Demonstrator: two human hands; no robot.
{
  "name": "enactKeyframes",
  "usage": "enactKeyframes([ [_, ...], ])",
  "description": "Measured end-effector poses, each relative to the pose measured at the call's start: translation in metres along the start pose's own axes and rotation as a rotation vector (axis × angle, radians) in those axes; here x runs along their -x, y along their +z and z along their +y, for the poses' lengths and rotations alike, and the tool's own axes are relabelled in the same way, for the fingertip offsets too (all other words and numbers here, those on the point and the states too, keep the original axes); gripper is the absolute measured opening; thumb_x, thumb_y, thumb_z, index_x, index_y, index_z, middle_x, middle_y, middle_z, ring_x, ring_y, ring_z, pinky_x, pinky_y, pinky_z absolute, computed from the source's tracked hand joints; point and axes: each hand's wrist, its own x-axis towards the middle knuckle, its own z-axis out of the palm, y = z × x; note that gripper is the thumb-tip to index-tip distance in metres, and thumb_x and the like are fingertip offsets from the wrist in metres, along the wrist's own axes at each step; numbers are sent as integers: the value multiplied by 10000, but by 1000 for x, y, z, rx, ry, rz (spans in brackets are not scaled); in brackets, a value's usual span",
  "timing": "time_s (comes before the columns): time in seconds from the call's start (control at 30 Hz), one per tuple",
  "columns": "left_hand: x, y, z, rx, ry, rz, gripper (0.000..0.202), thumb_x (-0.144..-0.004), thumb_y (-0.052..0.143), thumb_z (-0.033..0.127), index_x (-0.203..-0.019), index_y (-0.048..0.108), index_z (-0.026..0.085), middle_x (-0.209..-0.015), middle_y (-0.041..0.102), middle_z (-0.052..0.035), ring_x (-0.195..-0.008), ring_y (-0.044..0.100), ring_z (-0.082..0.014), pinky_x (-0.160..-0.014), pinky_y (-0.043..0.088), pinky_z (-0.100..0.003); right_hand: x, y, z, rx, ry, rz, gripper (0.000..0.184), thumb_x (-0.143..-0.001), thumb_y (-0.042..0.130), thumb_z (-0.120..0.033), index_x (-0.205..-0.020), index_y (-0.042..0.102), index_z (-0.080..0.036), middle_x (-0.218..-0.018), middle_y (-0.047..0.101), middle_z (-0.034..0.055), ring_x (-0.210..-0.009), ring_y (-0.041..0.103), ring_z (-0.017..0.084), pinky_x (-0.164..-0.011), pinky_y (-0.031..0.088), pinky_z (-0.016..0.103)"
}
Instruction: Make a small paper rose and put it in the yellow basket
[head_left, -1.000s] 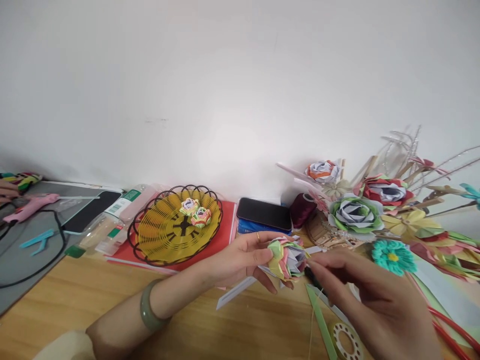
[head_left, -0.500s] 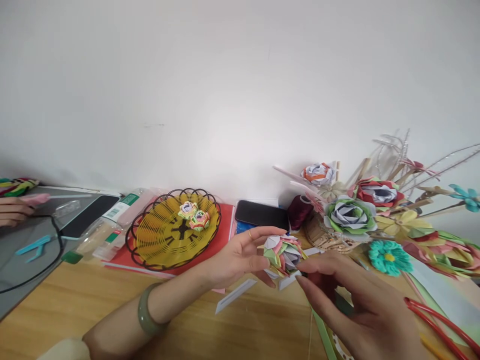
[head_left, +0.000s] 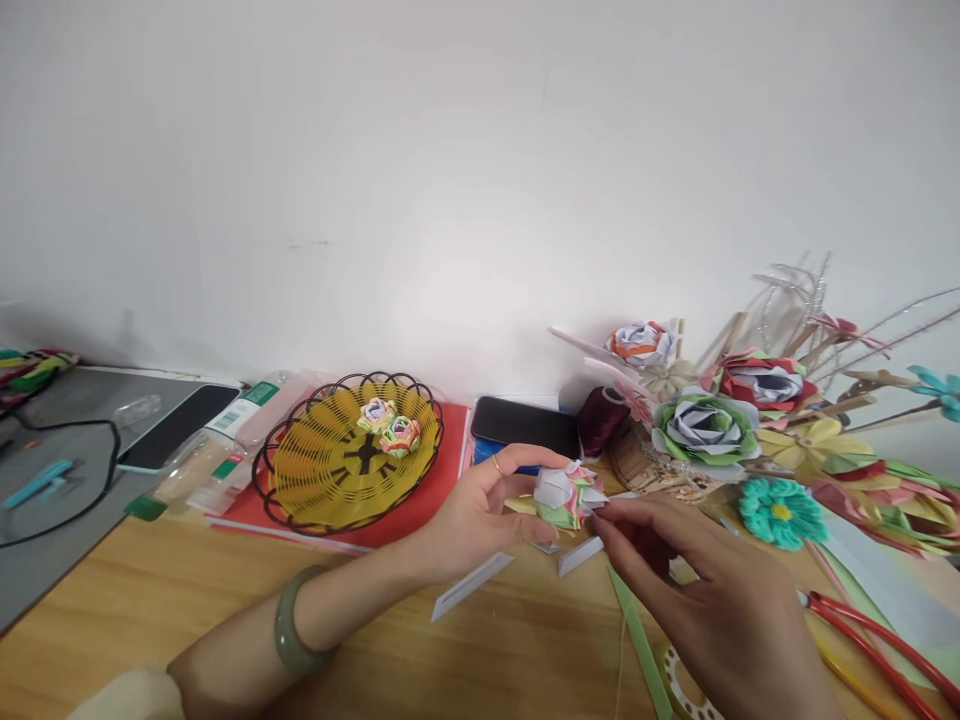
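With our left forearm slanting in from the near left of the table [head_left: 420,655], we hold a paper flower [head_left: 559,497] in our left hand [head_left: 469,510], thumb in front and forefinger arched over the top, above the table and short of its back edge, near which a phone [head_left: 525,427] lies. Our right hand [head_left: 716,590] angles in from the near right, fingers curled, thumb and forefinger in a narrow pinch on the flower's right side; a yellow basket [head_left: 319,485] sits left, towards that back edge.
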Motion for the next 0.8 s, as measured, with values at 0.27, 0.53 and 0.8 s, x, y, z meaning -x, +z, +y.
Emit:
enactKeyframes([
  [0.27,3,8,-3,29,-30,103,420,-652,739,199,-1035,572,244,-961,608,-30,-842,575,-138,-651,494,-225,1,7,-2,11,108,103,108,-793,551,-244,-739,625,-188,-601,615,-16,-457,534,93,-440,395,200],
  [0.53,2,5,-1,74,-81,80,435,-665,729,240,-1068,563,231,-958,650,-43,-812,601,-139,-631,491,-226,-14,-13,-1,-520,649,-261,304,-809,527,-419,-682,669,-183,-489,510,-23,-483,476,113,-440,366,210],
  [0.8,2,9,0,59,-93,138,445,-651,732,223,-1059,555,215,-956,647,-52,-816,601,-145,-648,479,-234,-7,-3,6,-270,385,-153,174,-777,564,-327,-753,688,-207,-630,675,9,-484,571,133,-442,447,226],
])
